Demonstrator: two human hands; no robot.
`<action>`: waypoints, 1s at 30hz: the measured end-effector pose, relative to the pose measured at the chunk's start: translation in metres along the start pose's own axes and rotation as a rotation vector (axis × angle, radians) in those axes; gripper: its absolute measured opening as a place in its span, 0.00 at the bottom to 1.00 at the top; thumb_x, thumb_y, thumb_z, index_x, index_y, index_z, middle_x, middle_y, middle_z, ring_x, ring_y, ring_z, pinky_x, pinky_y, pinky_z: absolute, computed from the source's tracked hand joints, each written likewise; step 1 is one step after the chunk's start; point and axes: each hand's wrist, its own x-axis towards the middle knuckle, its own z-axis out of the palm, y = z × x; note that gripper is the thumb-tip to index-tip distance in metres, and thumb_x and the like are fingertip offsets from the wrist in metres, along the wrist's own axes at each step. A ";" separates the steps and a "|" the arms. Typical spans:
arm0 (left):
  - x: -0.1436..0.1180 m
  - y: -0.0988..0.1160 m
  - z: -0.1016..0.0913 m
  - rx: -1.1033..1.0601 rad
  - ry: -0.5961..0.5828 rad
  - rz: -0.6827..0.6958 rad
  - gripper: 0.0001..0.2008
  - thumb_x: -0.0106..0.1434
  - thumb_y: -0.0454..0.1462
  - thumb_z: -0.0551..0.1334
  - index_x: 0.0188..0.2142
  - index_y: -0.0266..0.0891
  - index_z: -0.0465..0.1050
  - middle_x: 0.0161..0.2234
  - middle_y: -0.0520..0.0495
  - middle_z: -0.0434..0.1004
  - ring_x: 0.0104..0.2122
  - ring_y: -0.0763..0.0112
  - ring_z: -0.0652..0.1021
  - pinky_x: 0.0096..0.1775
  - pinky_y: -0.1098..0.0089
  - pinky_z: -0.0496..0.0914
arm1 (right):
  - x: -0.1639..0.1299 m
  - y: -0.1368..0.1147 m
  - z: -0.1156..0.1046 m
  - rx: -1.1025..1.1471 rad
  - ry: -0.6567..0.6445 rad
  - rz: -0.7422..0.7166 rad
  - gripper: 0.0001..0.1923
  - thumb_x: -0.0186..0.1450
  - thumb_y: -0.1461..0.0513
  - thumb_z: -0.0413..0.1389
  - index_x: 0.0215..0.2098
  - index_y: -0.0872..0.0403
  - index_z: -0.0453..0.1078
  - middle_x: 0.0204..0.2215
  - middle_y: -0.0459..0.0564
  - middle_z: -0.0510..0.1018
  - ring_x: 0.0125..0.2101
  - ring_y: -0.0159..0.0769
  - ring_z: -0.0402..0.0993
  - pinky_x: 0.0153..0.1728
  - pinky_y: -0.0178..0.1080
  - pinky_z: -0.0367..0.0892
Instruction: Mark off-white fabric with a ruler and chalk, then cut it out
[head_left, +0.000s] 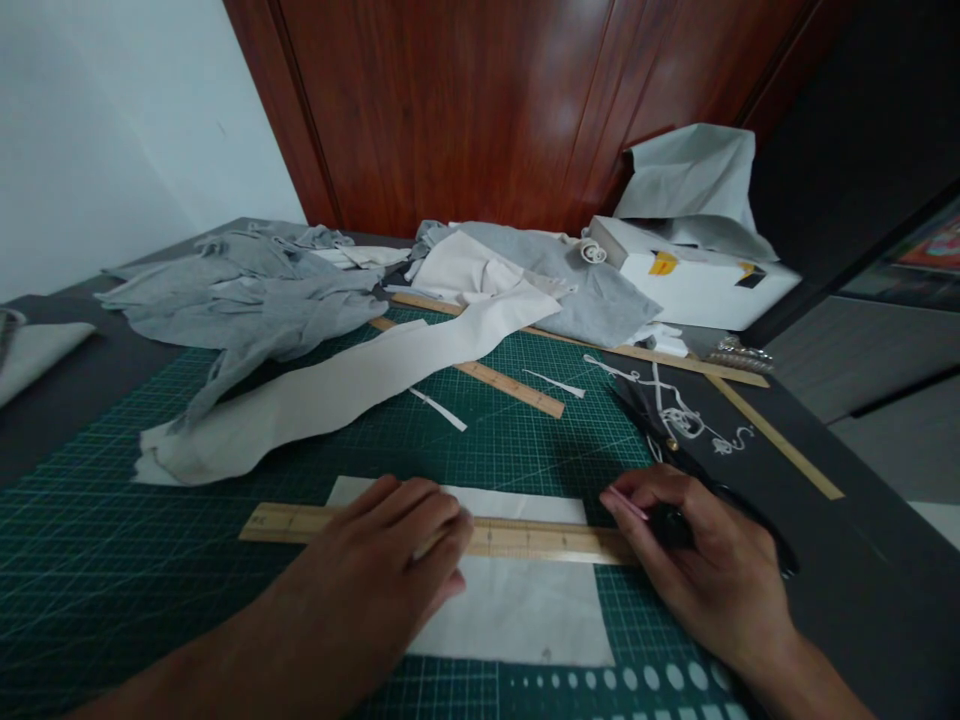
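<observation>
My left hand [401,545] lies flat on a wooden ruler [540,541], pinning it across a white rectangle of cloth [525,605] on the green cutting mat [112,560]. At the ruler's right end, my right hand [705,560] is closed around a thin pink marking tool, its tip near the ruler's edge. A dark handle lies under the right hand's fingers. Black scissors [649,415] lie just beyond that hand on the mat's right edge.
A long cream cloth strip [352,385] and grey fabric [247,300] lie at the back left. Two more wooden rulers [510,385] cross the mat. A white box [697,280] stands at the back right, with white cord [686,420] on the dark table.
</observation>
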 end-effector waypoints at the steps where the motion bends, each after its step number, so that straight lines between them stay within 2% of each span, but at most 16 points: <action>1: 0.003 -0.003 0.002 -0.018 -0.044 -0.041 0.10 0.71 0.32 0.63 0.51 0.41 0.76 0.46 0.47 0.82 0.44 0.59 0.79 0.45 0.57 0.73 | 0.001 0.001 0.000 -0.008 -0.002 0.002 0.07 0.73 0.63 0.61 0.39 0.47 0.67 0.32 0.46 0.84 0.29 0.35 0.83 0.32 0.36 0.76; 4: 0.010 -0.012 0.004 -0.023 -0.154 -0.060 0.12 0.67 0.28 0.65 0.47 0.42 0.76 0.43 0.49 0.81 0.40 0.60 0.79 0.46 0.55 0.73 | 0.002 0.002 0.000 -0.024 0.013 0.022 0.08 0.73 0.63 0.61 0.38 0.47 0.67 0.31 0.45 0.83 0.28 0.36 0.83 0.32 0.37 0.77; 6: 0.011 -0.014 0.003 0.013 -0.168 -0.005 0.13 0.65 0.26 0.64 0.47 0.41 0.77 0.43 0.47 0.81 0.39 0.60 0.79 0.47 0.54 0.73 | 0.002 0.002 -0.001 -0.019 0.029 0.024 0.08 0.73 0.63 0.61 0.38 0.47 0.67 0.31 0.45 0.83 0.29 0.36 0.84 0.32 0.37 0.78; 9: 0.012 -0.013 0.002 0.062 -0.151 0.029 0.14 0.65 0.27 0.64 0.48 0.41 0.77 0.42 0.46 0.81 0.39 0.60 0.79 0.45 0.56 0.74 | 0.001 -0.001 -0.002 -0.008 0.011 0.009 0.08 0.74 0.63 0.60 0.38 0.47 0.67 0.31 0.46 0.85 0.29 0.37 0.85 0.32 0.37 0.79; 12: 0.011 -0.007 0.001 0.067 -0.067 0.028 0.11 0.69 0.29 0.62 0.48 0.41 0.77 0.43 0.47 0.83 0.41 0.60 0.79 0.45 0.57 0.75 | -0.004 -0.007 -0.004 0.021 -0.039 -0.065 0.07 0.74 0.66 0.59 0.40 0.48 0.67 0.34 0.50 0.86 0.32 0.37 0.86 0.35 0.38 0.80; 14: 0.010 0.000 0.001 0.045 0.047 0.065 0.10 0.74 0.32 0.58 0.48 0.42 0.77 0.45 0.48 0.84 0.43 0.62 0.80 0.49 0.58 0.75 | -0.007 -0.012 -0.006 0.046 -0.075 -0.180 0.09 0.72 0.70 0.60 0.44 0.50 0.69 0.36 0.52 0.87 0.37 0.39 0.87 0.40 0.39 0.82; 17: 0.006 0.012 0.004 -0.012 0.179 0.097 0.15 0.79 0.34 0.52 0.46 0.42 0.78 0.44 0.51 0.86 0.46 0.68 0.80 0.56 0.64 0.73 | -0.010 -0.022 -0.009 0.033 -0.139 -0.320 0.12 0.72 0.70 0.60 0.50 0.51 0.71 0.40 0.51 0.90 0.42 0.42 0.88 0.46 0.41 0.83; 20: -0.002 0.020 0.012 -0.060 0.180 0.053 0.15 0.79 0.34 0.53 0.46 0.42 0.80 0.46 0.52 0.87 0.51 0.69 0.80 0.62 0.67 0.70 | -0.008 -0.030 -0.011 -0.011 -0.205 -0.367 0.09 0.77 0.68 0.54 0.51 0.53 0.73 0.42 0.51 0.92 0.45 0.43 0.90 0.51 0.40 0.84; 24: -0.013 0.020 0.027 -0.002 0.127 0.079 0.14 0.78 0.35 0.55 0.50 0.43 0.81 0.54 0.53 0.85 0.59 0.69 0.76 0.69 0.67 0.63 | -0.005 -0.028 -0.006 -0.010 -0.272 -0.366 0.11 0.80 0.66 0.50 0.52 0.54 0.75 0.46 0.52 0.91 0.47 0.44 0.89 0.55 0.41 0.83; 27: -0.016 0.014 0.032 0.037 0.132 0.121 0.15 0.78 0.35 0.55 0.50 0.43 0.81 0.55 0.54 0.84 0.60 0.69 0.75 0.70 0.66 0.62 | -0.010 -0.022 0.001 0.013 -0.253 -0.331 0.11 0.78 0.68 0.53 0.54 0.55 0.76 0.47 0.52 0.91 0.48 0.44 0.89 0.53 0.39 0.85; 30: -0.013 0.006 0.032 0.109 0.201 0.176 0.13 0.75 0.32 0.57 0.47 0.43 0.82 0.53 0.51 0.85 0.58 0.66 0.76 0.66 0.64 0.67 | -0.018 -0.018 0.005 0.046 -0.232 -0.293 0.13 0.75 0.69 0.58 0.55 0.53 0.77 0.47 0.50 0.91 0.47 0.44 0.90 0.50 0.39 0.86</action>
